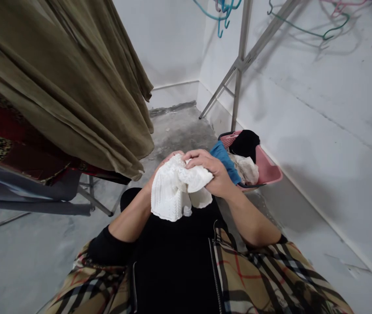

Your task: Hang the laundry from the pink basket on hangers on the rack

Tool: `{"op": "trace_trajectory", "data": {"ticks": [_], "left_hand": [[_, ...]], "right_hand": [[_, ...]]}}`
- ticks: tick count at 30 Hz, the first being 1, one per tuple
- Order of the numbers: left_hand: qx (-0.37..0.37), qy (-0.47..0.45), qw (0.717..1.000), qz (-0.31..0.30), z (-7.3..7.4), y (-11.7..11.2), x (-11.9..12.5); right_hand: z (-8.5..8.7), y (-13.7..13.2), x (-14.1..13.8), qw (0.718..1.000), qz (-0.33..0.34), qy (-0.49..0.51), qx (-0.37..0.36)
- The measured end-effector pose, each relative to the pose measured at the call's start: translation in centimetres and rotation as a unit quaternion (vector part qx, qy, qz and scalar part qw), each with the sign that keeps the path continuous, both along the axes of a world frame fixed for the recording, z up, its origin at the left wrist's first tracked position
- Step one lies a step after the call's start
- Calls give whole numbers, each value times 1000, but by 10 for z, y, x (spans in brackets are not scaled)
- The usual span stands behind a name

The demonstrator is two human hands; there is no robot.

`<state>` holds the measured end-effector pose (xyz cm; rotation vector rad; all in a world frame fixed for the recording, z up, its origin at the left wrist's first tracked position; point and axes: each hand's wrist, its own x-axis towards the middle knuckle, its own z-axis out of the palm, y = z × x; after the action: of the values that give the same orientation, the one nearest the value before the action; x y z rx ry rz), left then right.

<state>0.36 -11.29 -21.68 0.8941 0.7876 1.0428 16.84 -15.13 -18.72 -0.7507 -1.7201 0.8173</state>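
A small white knitted garment (169, 192), bunched up with ribbed edges hanging down, is held in front of my body; its exact kind is hard to make out. My left hand (161, 165) grips it from behind on the left, with most of its fingers hidden by the fabric. On the other side, my right hand (214, 171) has its fingers bent over the top right of the garment. Both hands are closed on the cloth.
Past my right hand, a pink basket (271, 170) on the floor holds blue, black and cream clothes. A large olive cloth (84, 87) hangs at left over a metal-legged rack. Another metal stand (240, 65) leans by the wall, with plastic hangers (221, 18) above.
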Motion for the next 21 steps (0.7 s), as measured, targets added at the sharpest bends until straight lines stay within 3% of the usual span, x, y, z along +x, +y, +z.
{"op": "trace_trajectory", "data": {"ticks": [6,10,12,14,16,17,21], "left_hand": [[-2,-25,1000,-7,20,-13,-10],[24,7,1000,-4,14,-6,-9],[65,76,994,41,9,-3,-8],[122,134,975,129,7,-6,-7],[166,133,957,195,8,-16,-3],[177,119,958,193,9,-23,-1],[160,82,982,64,13,-47,15]], "right_hand": [[-5,-7,8,985,-129,76,-88],[-3,-5,6,968,-90,138,-190],[-1,-2,1,944,-71,186,-262],[-1,3,-4,922,-78,234,-298],[-4,7,-9,913,-105,266,-291],[-5,8,-12,915,-122,270,-276],[-11,8,-18,954,-168,171,-183]]}}
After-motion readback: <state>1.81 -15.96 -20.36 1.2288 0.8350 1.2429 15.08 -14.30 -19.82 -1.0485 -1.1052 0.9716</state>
